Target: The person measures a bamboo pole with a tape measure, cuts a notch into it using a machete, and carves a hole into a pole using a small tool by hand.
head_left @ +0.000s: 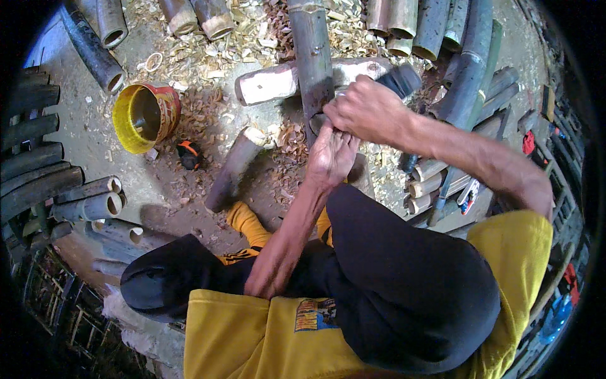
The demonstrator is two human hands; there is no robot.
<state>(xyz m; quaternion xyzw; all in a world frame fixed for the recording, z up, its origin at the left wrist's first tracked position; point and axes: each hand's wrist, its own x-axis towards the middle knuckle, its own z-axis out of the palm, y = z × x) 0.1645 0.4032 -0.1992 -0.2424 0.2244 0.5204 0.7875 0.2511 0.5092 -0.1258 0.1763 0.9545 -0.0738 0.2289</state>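
A long grey-brown bamboo pole (312, 57) runs toward me, lying across a pale, squared wooden block (271, 84). At its near end both my hands meet. My right hand (369, 110) is closed in a fist right beside the pole's end; what it grips is hidden by the fingers. My left hand (331, 155) lies palm up just below it, thumb against the pole's end and fingers curled partly under the right hand. Whatever the left fingers hold cannot be made out. A dark cylindrical thing (403, 80) sits past my right knuckles, near the block's right end.
Wood chips (221, 57) cover the ground. To the left stand a yellow-and-red bucket (134, 120) and a small orange-and-black object (189, 155). A short bamboo piece (233, 170) lies before my foot (248, 222). Bamboo tubes (88, 205) are stacked left, more (435, 31) at right.
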